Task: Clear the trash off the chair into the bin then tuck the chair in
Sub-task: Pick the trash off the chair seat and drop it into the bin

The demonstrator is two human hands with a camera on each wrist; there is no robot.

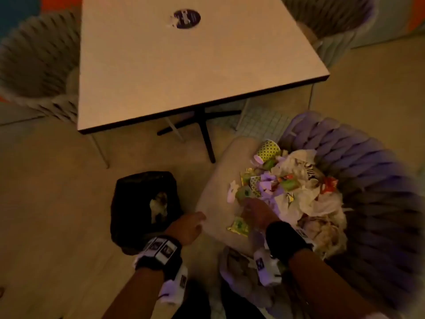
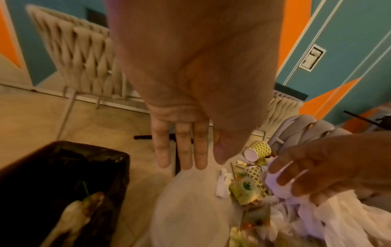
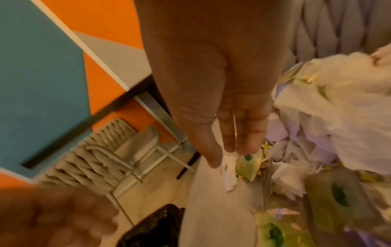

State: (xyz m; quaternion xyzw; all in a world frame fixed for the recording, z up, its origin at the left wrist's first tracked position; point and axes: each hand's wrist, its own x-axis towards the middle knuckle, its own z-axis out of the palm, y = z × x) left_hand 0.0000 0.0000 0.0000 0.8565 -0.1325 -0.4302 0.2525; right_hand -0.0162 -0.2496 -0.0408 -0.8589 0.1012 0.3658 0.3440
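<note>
A woven purple-backed chair stands at the right, its pale seat heaped with trash: crumpled white paper, green wrappers and a dotted paper cup. The black-lined bin sits on the floor left of the seat, with some rubbish inside. My right hand reaches into the near edge of the heap and pinches a white paper scrap between thumb and fingers. With fingers straight and holding nothing, my left hand hovers between the bin and the seat's front edge.
A square pale table on a black cross base stands beyond the bin. Two grey woven chairs sit at its left and far right sides. Pale floor lies between table and chair.
</note>
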